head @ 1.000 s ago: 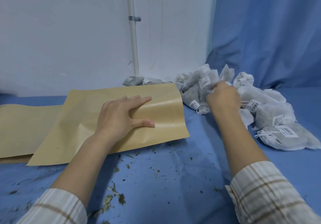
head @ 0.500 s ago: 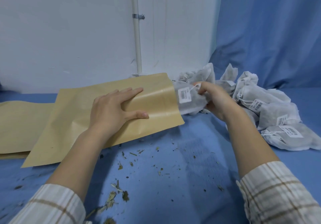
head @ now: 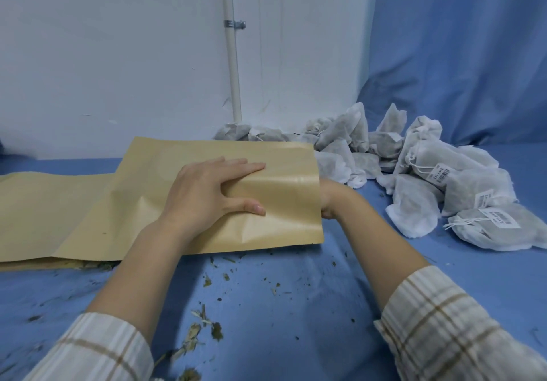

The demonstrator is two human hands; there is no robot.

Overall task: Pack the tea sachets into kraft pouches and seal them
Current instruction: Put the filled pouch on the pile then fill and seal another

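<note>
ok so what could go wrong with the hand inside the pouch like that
The right hand is hidden inside the kraft pouch, so a snagged sachet would go unseen. The left hand pins only the top face; the mouth may crease or tear. Loose tea bits by the mouth could get swept in.

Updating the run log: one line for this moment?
step: filling | left hand steadies pouch | right hand inside pouch mouth | sachets right

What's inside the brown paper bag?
The right hand goes into the kraft pouch at its open end, up to the wrist. Whatever it holds is hidden by the paper. The left hand presses on top.
</note>
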